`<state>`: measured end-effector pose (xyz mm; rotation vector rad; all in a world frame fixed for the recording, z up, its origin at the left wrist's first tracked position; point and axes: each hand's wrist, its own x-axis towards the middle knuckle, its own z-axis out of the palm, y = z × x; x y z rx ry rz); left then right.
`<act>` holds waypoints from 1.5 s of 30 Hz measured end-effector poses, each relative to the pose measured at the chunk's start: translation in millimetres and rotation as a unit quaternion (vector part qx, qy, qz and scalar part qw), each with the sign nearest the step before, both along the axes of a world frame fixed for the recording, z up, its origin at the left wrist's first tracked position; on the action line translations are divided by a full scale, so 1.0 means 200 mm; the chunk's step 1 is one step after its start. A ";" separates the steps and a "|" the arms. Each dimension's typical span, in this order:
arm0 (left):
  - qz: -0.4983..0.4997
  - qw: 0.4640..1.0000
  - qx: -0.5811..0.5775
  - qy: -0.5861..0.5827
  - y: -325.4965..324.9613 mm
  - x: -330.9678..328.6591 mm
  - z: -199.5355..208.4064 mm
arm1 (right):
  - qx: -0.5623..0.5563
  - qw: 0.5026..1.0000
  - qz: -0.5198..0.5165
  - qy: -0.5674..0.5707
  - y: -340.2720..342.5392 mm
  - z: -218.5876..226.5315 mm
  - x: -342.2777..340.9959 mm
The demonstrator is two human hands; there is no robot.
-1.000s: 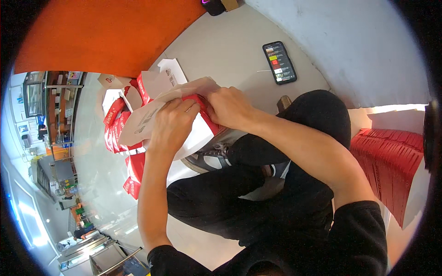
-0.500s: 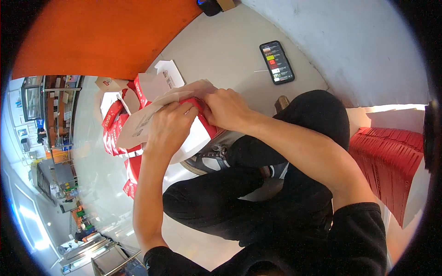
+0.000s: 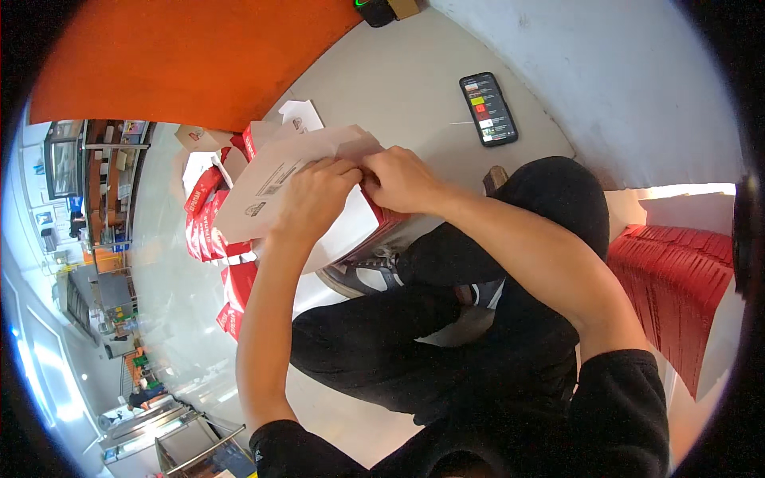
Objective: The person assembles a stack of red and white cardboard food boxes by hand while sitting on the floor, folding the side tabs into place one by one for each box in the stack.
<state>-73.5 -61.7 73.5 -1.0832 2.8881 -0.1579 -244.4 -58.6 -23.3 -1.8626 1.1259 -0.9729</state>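
Between my hands is a white and red cardboard box (image 3: 263, 191) with a broad pale flap bearing small print and a square code. My left hand (image 3: 317, 195) lies over the flap, fingers curled at its edge. Close beside it, my right hand (image 3: 402, 182) pinches the red edge of the same cardboard. The fingertips of both hands nearly meet, and what lies under them is hidden. Beyond the flap, a pile of red and white cardboard boxes (image 3: 205, 219) sits on the floor, partly covered by the held piece and my left forearm.
A phone with a lit screen (image 3: 488, 109) lies on the floor beyond my right hand. To my right stands a thick stack of red flat cardboard (image 3: 673, 279). An orange panel (image 3: 183, 64) and a pale wall (image 3: 598, 80) border the floor. My crossed legs (image 3: 478, 319) are below.
The pale flap has turned to face up more and shows more of its print. My left hand has shifted slightly right with the cardboard; my right hand keeps its pinch. The whole view has shifted slightly.
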 end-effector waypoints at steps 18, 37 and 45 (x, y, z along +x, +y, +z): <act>0.508 0.822 -0.124 0.224 0.37 0.58 -0.18 | -0.050 0.972 -0.004 0.232 -0.04 0.22 0.15; 0.530 0.818 -0.034 0.220 0.35 0.64 -0.28 | -0.083 0.943 -0.052 0.320 -0.13 0.17 0.19; 0.702 0.702 -0.046 0.113 0.66 1.69 -0.28 | 0.040 0.979 0.011 0.200 -0.05 0.23 0.13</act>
